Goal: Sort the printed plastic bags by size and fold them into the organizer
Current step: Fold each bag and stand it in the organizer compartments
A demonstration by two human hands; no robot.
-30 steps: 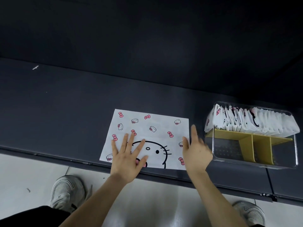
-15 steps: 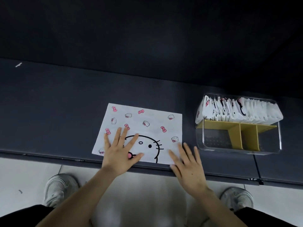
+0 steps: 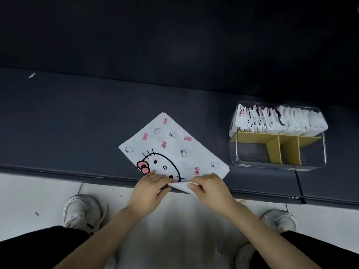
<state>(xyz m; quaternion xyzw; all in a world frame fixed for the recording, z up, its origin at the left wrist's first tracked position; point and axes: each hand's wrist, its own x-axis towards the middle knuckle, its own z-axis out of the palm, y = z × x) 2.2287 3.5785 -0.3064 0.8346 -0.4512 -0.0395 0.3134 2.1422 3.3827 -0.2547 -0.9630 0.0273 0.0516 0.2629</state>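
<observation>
both the left fingers (image 3: 155, 178) and right fingers (image 3: 201, 181) pinch the printed bag (image 3: 171, 144) by its near corner.

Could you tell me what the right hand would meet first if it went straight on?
Probably the left hand: the right hand points leftward at it, across the printed bag.
</observation>
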